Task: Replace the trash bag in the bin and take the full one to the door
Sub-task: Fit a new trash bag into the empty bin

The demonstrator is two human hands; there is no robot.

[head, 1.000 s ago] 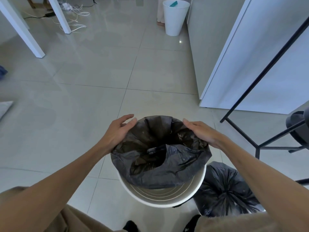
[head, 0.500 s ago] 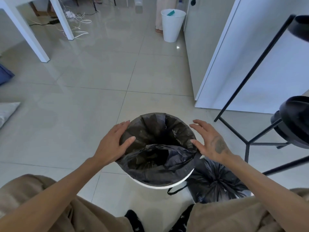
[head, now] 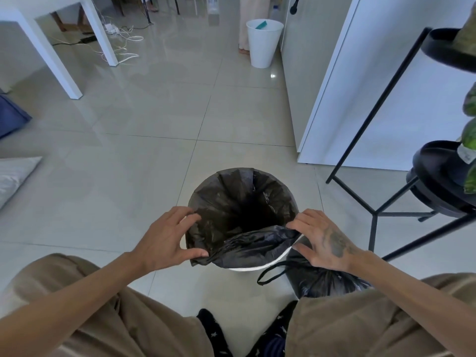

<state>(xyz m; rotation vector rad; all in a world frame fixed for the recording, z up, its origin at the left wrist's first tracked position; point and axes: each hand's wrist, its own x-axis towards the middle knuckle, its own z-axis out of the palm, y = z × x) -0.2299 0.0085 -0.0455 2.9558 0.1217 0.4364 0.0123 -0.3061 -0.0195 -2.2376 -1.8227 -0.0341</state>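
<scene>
Pinching the near hem of the fresh liner [head: 242, 215] w/ both hands, left hand [head: 164, 238] and right hand [head: 322, 240], each clamped on thin, floppy plastic that'll slip unless gripped at the edge. It's draped in the white bin [head: 247, 267], far side already folded over. Tied full bag [head: 316, 279] sits beside it; prob grab by its drawstring loop.

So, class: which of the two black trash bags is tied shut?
The full bag on the floor beside the bin, under the right hand; the other lines the bin, open.

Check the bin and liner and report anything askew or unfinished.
The liner wraps the bin's far rim, but its near edge sags inside, leaving the white rim bare. Both hands, left and right, pinch that loose edge.
</scene>
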